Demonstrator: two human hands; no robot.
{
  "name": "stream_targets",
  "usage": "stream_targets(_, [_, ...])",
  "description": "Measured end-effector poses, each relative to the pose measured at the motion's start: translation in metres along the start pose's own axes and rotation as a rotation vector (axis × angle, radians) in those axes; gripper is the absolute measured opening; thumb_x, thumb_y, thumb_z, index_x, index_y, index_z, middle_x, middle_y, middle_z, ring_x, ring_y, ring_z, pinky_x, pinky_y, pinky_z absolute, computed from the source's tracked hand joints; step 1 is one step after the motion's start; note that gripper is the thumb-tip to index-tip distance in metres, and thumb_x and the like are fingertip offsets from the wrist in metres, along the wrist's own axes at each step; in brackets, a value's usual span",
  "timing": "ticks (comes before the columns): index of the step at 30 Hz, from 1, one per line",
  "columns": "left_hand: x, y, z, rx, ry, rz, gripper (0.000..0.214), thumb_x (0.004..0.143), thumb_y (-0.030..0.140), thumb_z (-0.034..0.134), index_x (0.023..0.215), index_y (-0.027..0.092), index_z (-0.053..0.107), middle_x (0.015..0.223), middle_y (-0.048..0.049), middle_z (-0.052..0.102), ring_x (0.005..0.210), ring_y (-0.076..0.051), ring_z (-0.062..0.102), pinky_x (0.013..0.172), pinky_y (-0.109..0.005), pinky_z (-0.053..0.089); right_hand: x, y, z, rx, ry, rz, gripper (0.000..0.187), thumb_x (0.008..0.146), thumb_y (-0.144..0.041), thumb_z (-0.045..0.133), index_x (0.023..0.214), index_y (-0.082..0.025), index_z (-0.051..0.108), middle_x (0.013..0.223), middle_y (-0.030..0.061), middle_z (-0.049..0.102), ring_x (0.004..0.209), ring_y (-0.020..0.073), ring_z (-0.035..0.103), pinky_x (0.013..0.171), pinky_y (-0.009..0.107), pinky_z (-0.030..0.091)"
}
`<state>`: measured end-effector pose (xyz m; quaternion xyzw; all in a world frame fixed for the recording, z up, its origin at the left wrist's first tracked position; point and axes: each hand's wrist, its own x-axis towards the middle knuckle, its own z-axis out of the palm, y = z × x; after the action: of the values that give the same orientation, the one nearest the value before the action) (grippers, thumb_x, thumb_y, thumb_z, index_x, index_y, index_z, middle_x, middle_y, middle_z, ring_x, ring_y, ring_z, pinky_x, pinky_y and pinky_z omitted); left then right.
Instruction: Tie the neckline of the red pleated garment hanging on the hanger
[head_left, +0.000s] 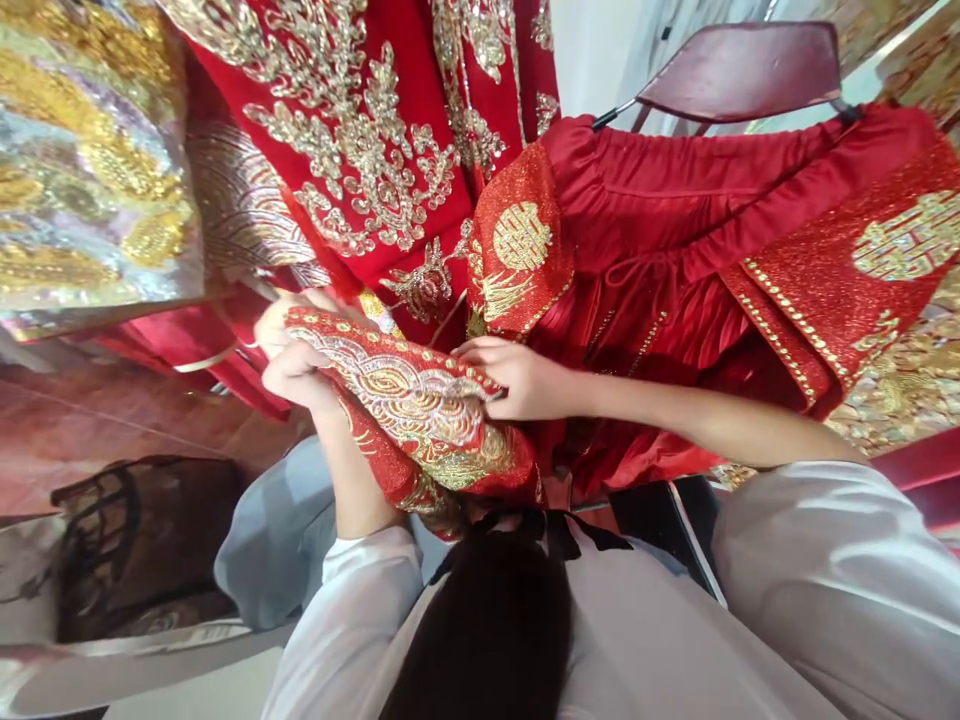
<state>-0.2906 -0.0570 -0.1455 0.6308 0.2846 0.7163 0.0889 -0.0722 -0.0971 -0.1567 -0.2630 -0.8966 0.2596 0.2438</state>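
A red embroidered skirt panel is stretched between my two hands, its beaded edge uppermost. My left hand grips its left end with the fingers curled over the cloth. At the opposite end, my right hand pinches the edge near a corner; part of its fingers is behind the fabric. The panel carries silver wave patterns and gold embroidery. Just beyond my right hand, a red pleated skirt with gold round motifs hangs from a dark red hanger, its waist tie knotted in a bow.
A red garment with gold sequin embroidery hangs in front of me. To the left hangs a gold and silver sequined garment. A dark brown bag sits at the lower left. Gold patterned fabric is behind the skirt at right.
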Motion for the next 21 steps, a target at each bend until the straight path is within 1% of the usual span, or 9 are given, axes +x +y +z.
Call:
stream_targets(2, [0.006, -0.003, -0.013, -0.037, 0.085, 0.060, 0.043, 0.071, 0.049, 0.062, 0.047, 0.020, 0.042, 0.046, 0.0042, 0.037, 0.043, -0.008, 0.031, 0.053, -0.030, 0.044, 0.005, -0.003, -0.026, -0.055, -0.103, 0.017, 0.025, 0.072, -0.013, 0.060, 0.057, -0.016, 0.040, 0.062, -0.0020, 0.043, 0.065, 0.0084, 0.041, 0.073, 0.026, 0.040])
stream_targets(4, [0.011, -0.002, -0.026, 0.005, 0.003, 0.032, 0.025, 0.062, 0.039, 0.072, 0.056, 0.020, 0.058, 0.053, 0.0047, 0.048, 0.050, -0.008, 0.038, 0.062, -0.030, 0.048, 0.009, -0.012, -0.053, -0.095, -0.132, 0.041, 0.031, 0.071, -0.013, 0.061, 0.056, -0.016, 0.034, 0.058, -0.0053, 0.032, 0.060, 0.0052, 0.032, 0.064, 0.023, 0.033])
stream_targets(6, [0.014, 0.001, -0.031, -0.027, -0.310, -0.097, 0.032, 0.063, 0.037, 0.075, 0.090, 0.021, 0.070, 0.081, 0.0014, 0.066, 0.073, -0.015, 0.055, 0.081, -0.034, 0.050, 0.015, -0.026, -0.073, -0.157, -0.054, 0.053, 0.033, 0.071, -0.014, 0.063, 0.057, -0.016, 0.033, 0.060, -0.0054, 0.026, 0.062, 0.0050, 0.029, 0.062, 0.022, 0.028])
stream_targets(8, [0.013, 0.005, -0.022, -0.181, -0.671, -0.200, 0.067, 0.066, 0.041, 0.076, 0.128, 0.024, 0.057, 0.120, -0.0040, 0.063, 0.110, -0.024, 0.055, 0.102, -0.039, 0.042, 0.023, -0.039, -0.083, -0.222, 0.035, 0.064, 0.033, 0.070, -0.015, 0.064, 0.058, -0.016, 0.033, 0.061, -0.0050, 0.023, 0.064, 0.0058, 0.028, 0.061, 0.023, 0.024])
stream_targets(10, [0.005, 0.006, -0.001, -0.314, -0.934, -0.223, 0.088, 0.062, 0.046, 0.080, 0.140, 0.024, 0.045, 0.134, -0.0076, 0.054, 0.127, -0.030, 0.045, 0.110, -0.042, 0.035, 0.032, -0.046, -0.086, -0.283, 0.072, 0.066, 0.035, 0.067, -0.016, 0.067, 0.057, -0.016, 0.033, 0.060, -0.0049, 0.022, 0.064, 0.0063, 0.027, 0.060, 0.025, 0.021])
stream_targets(12, [-0.006, 0.005, 0.025, -0.374, -1.053, -0.262, 0.082, 0.059, 0.048, 0.082, 0.131, 0.020, 0.054, 0.124, -0.0085, 0.061, 0.120, -0.031, 0.051, 0.104, -0.042, 0.041, 0.039, -0.045, -0.085, -0.349, 0.098, 0.078, 0.037, 0.065, -0.016, 0.068, 0.055, -0.016, 0.032, 0.059, -0.0050, 0.022, 0.063, 0.0066, 0.026, 0.060, 0.026, 0.019])
stream_targets(14, [-0.018, 0.002, 0.045, -0.360, -1.005, -0.359, 0.057, 0.066, 0.046, 0.077, 0.113, 0.017, 0.064, 0.108, -0.0066, 0.066, 0.103, -0.026, 0.059, 0.094, -0.039, 0.047, 0.042, -0.039, -0.085, -0.398, 0.154, 0.120, 0.037, 0.065, -0.017, 0.068, 0.054, -0.016, 0.033, 0.057, -0.0046, 0.025, 0.063, 0.0069, 0.028, 0.060, 0.027, 0.020])
stream_targets(17, [-0.028, -0.004, 0.056, -0.290, -0.836, -0.461, 0.024, 0.074, 0.036, 0.071, 0.086, 0.016, 0.067, 0.081, -0.0002, 0.065, 0.076, -0.016, 0.058, 0.075, -0.029, 0.049, 0.039, -0.028, -0.090, -0.401, 0.235, 0.209, 0.032, 0.067, -0.019, 0.069, 0.055, -0.015, 0.039, 0.057, -0.0026, 0.034, 0.064, 0.0083, 0.034, 0.060, 0.027, 0.023])
stream_targets(21, [-0.028, -0.004, 0.049, -0.433, -0.800, -0.616, 0.023, 0.068, 0.036, 0.073, 0.067, 0.016, 0.062, 0.059, 0.0048, 0.054, 0.055, -0.009, 0.048, 0.057, -0.022, 0.042, 0.033, -0.018, -0.101, -0.309, 0.120, 0.266, 0.027, 0.071, -0.027, 0.070, 0.058, -0.013, 0.051, 0.058, -0.0005, 0.045, 0.063, 0.0096, 0.042, 0.060, 0.027, 0.030])
